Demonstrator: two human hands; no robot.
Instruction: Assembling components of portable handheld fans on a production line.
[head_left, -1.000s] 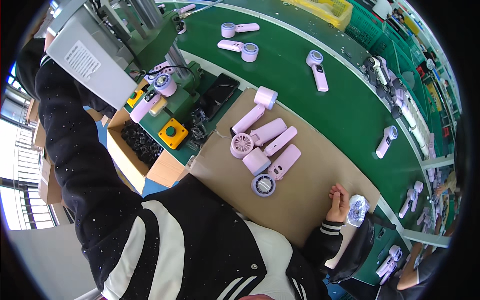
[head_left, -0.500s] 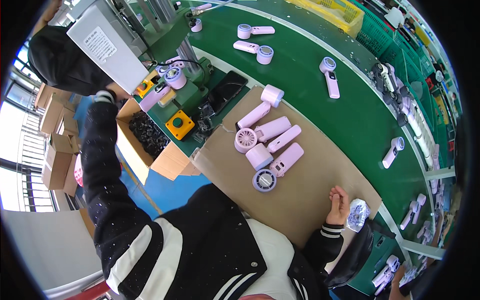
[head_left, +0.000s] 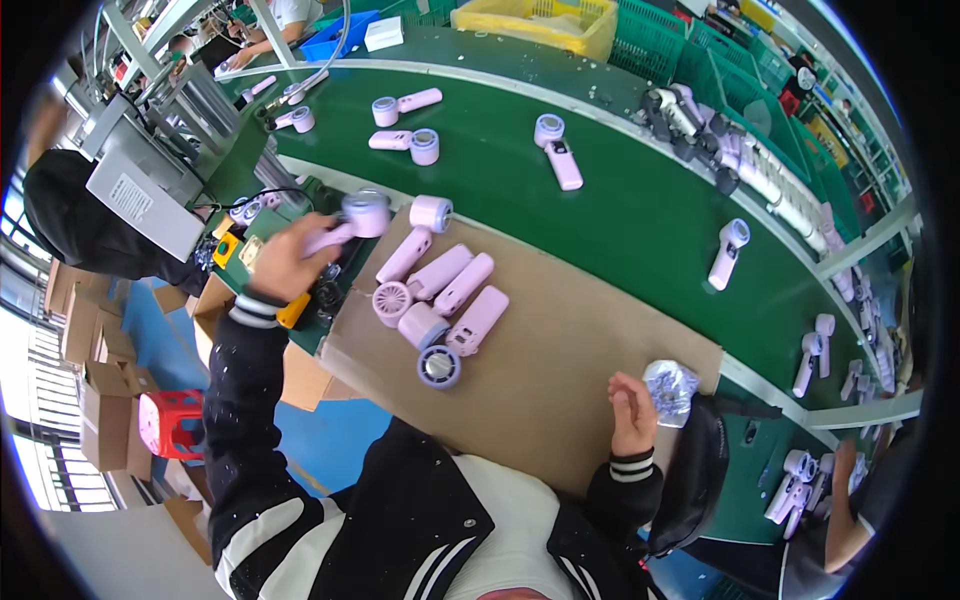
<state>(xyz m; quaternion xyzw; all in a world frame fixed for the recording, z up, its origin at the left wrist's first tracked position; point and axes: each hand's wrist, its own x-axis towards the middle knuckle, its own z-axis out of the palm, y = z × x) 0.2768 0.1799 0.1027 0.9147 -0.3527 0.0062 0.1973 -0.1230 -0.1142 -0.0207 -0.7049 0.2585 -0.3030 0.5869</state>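
Note:
My left hand (head_left: pixel 282 262) is closed round the handle of a lilac handheld fan (head_left: pixel 367 213), held up between the press machine (head_left: pixel 150 195) and a brown cardboard sheet (head_left: pixel 560 345). Several more lilac fans lie close together on the sheet's left part; one fan head (head_left: pixel 438 367) faces up with its round grille, and a ribbed one (head_left: pixel 391 303) lies behind it. Over the sheet's right part is my right hand (head_left: pixel 633 412), empty, with loosely bent fingers and the thumb apart. Beside it sits a crumpled clear plastic bag (head_left: pixel 670 392).
Beyond the sheet runs a green conveyor belt (head_left: pixel 640 215) carrying spaced-out fans. Yellow (head_left: pixel 545 28) and green crates line its far side. A black bag (head_left: pixel 690 490) is at my right. Cardboard boxes and a red stool (head_left: pixel 172 425) stand at left. Co-workers are at the edges.
My left hand has come away from the press machine, moving right toward the cardboard sheet with a fan in its grip. My view has turned; the right hand stays by the plastic bag.

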